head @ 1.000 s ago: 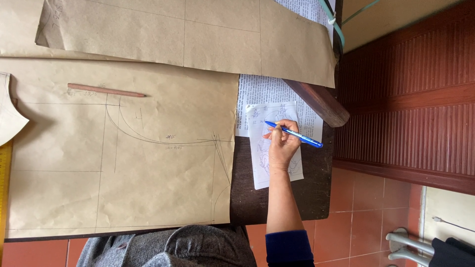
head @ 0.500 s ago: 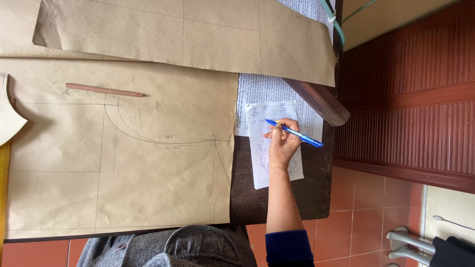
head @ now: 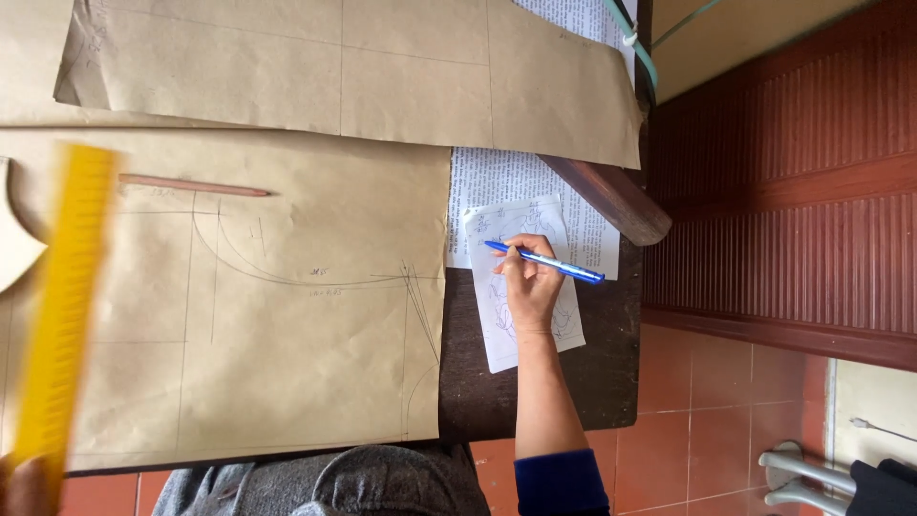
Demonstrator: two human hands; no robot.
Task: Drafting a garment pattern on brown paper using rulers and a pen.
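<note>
My right hand (head: 527, 291) grips a blue pen (head: 544, 261), tip on a small white sheet with pen sketches (head: 521, 287), which lies on a printed page (head: 497, 182). At the lower left corner my left hand (head: 27, 485) shows only partly and holds up a long yellow ruler (head: 67, 296), blurred, over the brown pattern paper (head: 287, 363). That paper carries pencilled lines and a curve. A brown pencil (head: 191, 185) lies on it near the top.
A second brown paper sheet (head: 382, 76) overlaps the far side of the dark wooden table (head: 497, 401). A round wooden rod (head: 611, 199) lies at the table's right edge. Red floor tiles (head: 716, 420), a red-brown slatted door (head: 793, 182) and my grey-clothed lap (head: 334, 483) surround it.
The yellow ruler has swung into view on the left, lifted over the pattern paper by my left hand. The right hand with the pen has hardly moved.
</note>
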